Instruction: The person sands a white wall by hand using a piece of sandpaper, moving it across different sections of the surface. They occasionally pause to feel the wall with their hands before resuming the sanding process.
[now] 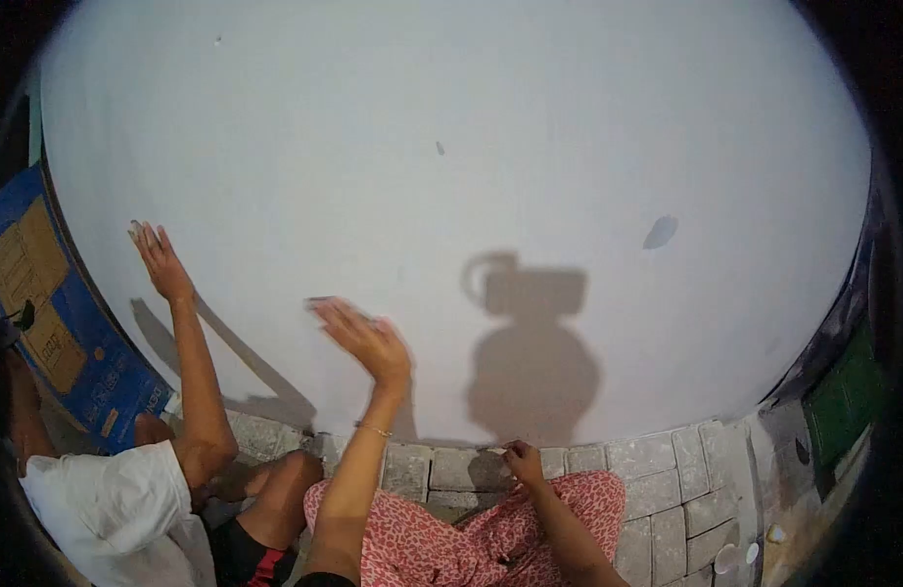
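My left hand (363, 340), with a thin bracelet at its wrist, is raised against the pale wall (569, 127). Its fingers are stretched out flat and slightly blurred; a dark edge shows at the fingertips, too indistinct to name. Low down, beside my knee in red patterned cloth (583, 494), is my right hand (523, 463). The fingers there are curled together near the foot of the wall, and anything in them is too small to make out. Dark grey marks dot the wall, the largest a patch (661, 232) on the right.
At the left sits another person in a white shirt (118, 509), one hand (162, 266) raised to the wall. Blue printed cardboard (89, 362) stands beyond them. Grey paving bricks (657, 494) run along the wall's base. On the right is a green panel (843, 391).
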A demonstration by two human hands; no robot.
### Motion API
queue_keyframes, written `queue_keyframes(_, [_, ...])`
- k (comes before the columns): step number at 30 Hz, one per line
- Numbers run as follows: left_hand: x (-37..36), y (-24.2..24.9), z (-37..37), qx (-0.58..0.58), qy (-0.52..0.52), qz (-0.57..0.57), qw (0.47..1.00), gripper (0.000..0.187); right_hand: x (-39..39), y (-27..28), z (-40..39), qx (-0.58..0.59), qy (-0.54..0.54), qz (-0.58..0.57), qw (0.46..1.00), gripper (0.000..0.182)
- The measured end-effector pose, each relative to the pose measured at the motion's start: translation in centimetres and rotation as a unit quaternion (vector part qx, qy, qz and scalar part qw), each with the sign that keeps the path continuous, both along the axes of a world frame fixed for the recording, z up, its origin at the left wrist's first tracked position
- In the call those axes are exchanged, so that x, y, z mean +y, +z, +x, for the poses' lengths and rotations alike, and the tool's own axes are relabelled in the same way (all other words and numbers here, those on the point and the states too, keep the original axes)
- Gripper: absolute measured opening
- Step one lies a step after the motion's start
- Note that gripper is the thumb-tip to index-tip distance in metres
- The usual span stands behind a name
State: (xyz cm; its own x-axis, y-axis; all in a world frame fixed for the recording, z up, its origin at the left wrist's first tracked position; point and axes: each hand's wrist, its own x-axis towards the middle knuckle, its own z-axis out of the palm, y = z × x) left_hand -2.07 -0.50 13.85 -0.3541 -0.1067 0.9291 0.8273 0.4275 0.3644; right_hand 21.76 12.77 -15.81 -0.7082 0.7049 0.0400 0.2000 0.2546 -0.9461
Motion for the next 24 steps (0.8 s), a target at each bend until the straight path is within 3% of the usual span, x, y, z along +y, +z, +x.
queue_keyframes(3, [3.8,-3.5,3.7,0.078,-0.081,-0.182,0.977,0.070,0.2,-1.0,0.0,0.026,-0.004,-0.046,0.999,0.029])
queue_keyframes(5, [5.2,-4.7,5.9,0.198,-0.111,-0.325,0.918,0.067,-0.2,0.2,0.4,0.016,-0.009,-0.052,0.998,0.028])
queue_keyframes(8, [5.3,-4.6,5.4,0.228,-0.085,-0.330,0.912,0.064,-0.2,1.0,0.7,0.018,-0.020,-0.081,0.996,0.024])
queue_keyframes(9, [5.1,-5.6,4.0,0.108,-0.153,-0.292,0.938,0.067,-0.2,1.1,0.7,0.034,-0.024,-0.109,0.993,0.021])
queue_keyframes(11, [3.1,-3.7,2.2,0.125,-0.038,-0.233,0.964,0.072,0.0,1.4,0.5,0.018,-0.026,-0.078,0.996,0.021])
queue_keyframes(14, [-1.0,-0.2,-1.5,0.059,0.033,-0.113,0.991,0.074,0.3,-0.5,0.1,-0.033,-0.034,-0.026,0.999,0.024])
queue_keyframes(15, [-1.9,0.5,-2.6,0.000,0.039,-0.054,0.998,0.075,0.4,-0.9,0.2,-0.020,-0.023,-0.018,0.999,0.026])
queue_keyframes(20, [-0.8,2.8,-2.5,-0.083,0.047,0.086,0.992,0.078,0.0,1.2,0.4,-0.011,0.002,-0.052,0.999,0.031])
queue_keyframes(23, [3.4,2.1,3.3,0.020,-0.004,-0.066,0.998,0.075,-0.2,1.8,0.4,-0.030,0.000,-0.035,0.999,0.029])
queue_keyframes(24, [4.8,1.5,5.1,0.052,-0.033,-0.107,0.992,0.071,0.5,-1.1,0.0,0.004,0.000,-0.048,0.999,0.025])
